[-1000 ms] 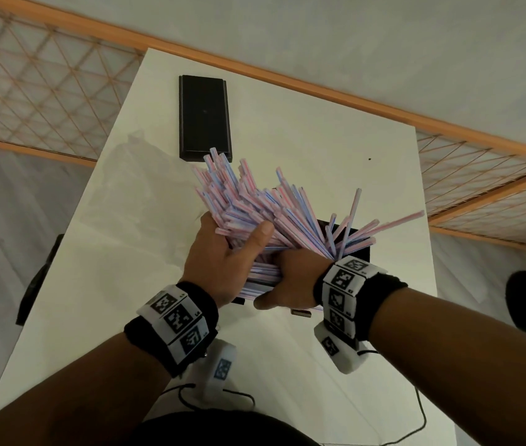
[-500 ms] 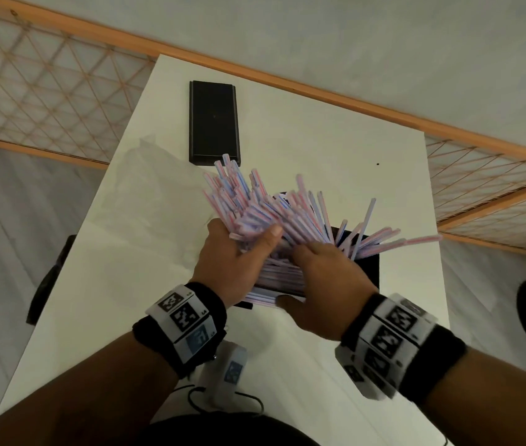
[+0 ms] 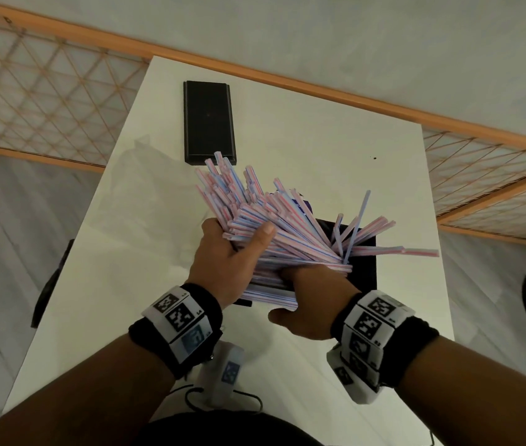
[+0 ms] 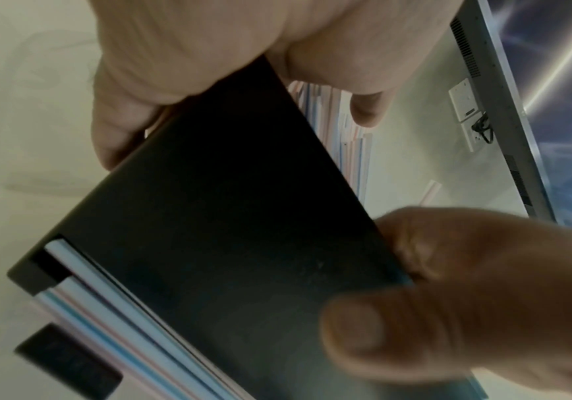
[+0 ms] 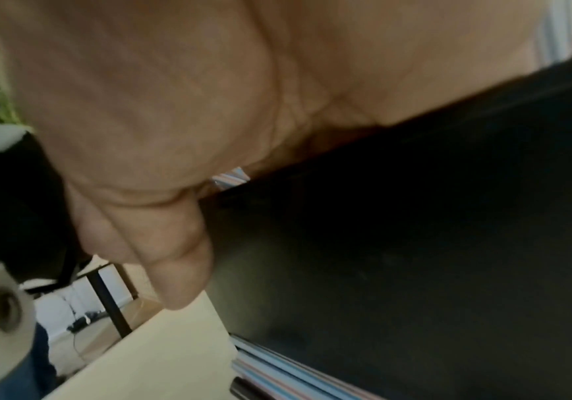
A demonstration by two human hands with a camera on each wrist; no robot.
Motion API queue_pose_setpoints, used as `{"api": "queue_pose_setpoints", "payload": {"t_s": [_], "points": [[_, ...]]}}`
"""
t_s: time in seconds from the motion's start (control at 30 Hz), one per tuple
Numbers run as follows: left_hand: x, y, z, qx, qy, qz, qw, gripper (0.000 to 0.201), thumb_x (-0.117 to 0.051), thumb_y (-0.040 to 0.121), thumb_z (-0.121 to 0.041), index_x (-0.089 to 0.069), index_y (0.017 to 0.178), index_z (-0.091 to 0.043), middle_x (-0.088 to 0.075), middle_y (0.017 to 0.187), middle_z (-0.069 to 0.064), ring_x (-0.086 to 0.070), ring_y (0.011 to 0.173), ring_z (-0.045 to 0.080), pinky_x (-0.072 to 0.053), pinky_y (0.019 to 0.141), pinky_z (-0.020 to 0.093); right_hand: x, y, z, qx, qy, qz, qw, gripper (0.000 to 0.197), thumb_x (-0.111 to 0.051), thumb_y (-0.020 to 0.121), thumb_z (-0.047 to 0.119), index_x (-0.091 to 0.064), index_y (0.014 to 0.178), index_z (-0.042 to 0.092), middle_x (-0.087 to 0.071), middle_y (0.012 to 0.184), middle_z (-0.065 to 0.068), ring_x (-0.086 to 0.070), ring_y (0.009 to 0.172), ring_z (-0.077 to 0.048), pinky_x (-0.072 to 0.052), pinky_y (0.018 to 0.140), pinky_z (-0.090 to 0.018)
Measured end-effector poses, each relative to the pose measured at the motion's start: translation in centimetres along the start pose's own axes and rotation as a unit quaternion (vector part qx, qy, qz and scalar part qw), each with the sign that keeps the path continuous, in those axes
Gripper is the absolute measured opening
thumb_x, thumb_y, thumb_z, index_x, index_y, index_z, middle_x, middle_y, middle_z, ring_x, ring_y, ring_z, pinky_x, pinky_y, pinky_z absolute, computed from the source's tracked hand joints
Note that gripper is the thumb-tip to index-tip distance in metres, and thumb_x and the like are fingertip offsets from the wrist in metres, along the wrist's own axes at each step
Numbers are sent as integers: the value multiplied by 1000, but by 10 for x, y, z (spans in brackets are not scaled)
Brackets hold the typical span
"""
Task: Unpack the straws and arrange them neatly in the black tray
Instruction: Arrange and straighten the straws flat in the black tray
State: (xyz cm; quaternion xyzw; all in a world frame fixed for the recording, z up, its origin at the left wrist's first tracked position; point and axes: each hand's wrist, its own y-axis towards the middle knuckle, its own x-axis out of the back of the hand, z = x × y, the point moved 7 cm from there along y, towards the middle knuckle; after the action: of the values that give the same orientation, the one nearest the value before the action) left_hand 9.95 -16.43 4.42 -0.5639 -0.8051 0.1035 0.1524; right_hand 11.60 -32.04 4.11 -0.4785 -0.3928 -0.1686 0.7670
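Observation:
A thick bunch of pink-and-blue striped straws (image 3: 274, 226) fans out over the black tray (image 3: 364, 268) at the table's right. My left hand (image 3: 223, 252) grips the bunch at its near end, thumb pressed on top. My right hand (image 3: 313, 294) reaches in under the straws at the tray's near edge, its fingers hidden and thumb sticking out to the left. In the left wrist view the tray (image 4: 243, 216) shows its dark underside, with straws (image 4: 113, 305) poking out of one end and right-hand fingertips (image 4: 449, 297) pinching its edge. My right palm lies against the tray (image 5: 414, 216).
A second long black tray (image 3: 208, 122) lies at the far side of the white table (image 3: 319, 140). A clear plastic bag (image 3: 146, 188) sits left of the straws. A white device with a cable (image 3: 223, 371) lies at the near edge. Wooden railings border the table.
My right hand has left the top of the straws and now sits lower, at the tray's near edge beneath them. The left hand keeps its hold, and a few straws splay further right.

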Motion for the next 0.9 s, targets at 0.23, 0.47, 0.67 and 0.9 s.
{"api": "queue_pose_setpoints", "payload": {"t_s": [0.23, 0.47, 0.67, 0.9], "points": [[-4, -6, 3, -7, 22, 2, 1000, 79, -61, 65, -70, -44, 123, -18, -54, 109, -23, -56, 94, -12, -45, 65, 2, -2, 7, 7, 3, -31, -4, 1000, 59, -59, 71, 63, -62, 117, 27, -68, 106, 1, -65, 98, -25, -57, 84, -40], [-3, 4, 6, -9, 40, -15, 999, 80, -87, 70, -54, -48, 128, -14, -62, 118, -11, -65, 107, 11, -46, 76, 9, 11, 4, 22, 43, -8, -25, 999, 52, -59, 75, 54, -61, 120, 27, -69, 108, -2, -65, 99, -28, -56, 84, -39], [2, 11, -3, -53, 18, -34, 998, 103, -73, 53, -89, -54, 131, -25, -70, 122, -12, -68, 113, 8, -55, 102, 41, 54, -61, -10, 30, 97, -205, 973, 40, -57, 76, 58, -70, 93, 24, -71, 87, 4, -66, 81, -18, -53, 73, -31], [9, 12, -15, -61, -12, -69, 996, 99, -69, 55, -90, -54, 129, -25, -72, 119, -12, -69, 112, 10, -54, 103, 45, 62, -91, -130, -258, 168, -222, 925, 49, -73, 76, 59, -60, 94, 16, -63, 72, 4, -60, 74, -15, -40, 63, -28]]}}
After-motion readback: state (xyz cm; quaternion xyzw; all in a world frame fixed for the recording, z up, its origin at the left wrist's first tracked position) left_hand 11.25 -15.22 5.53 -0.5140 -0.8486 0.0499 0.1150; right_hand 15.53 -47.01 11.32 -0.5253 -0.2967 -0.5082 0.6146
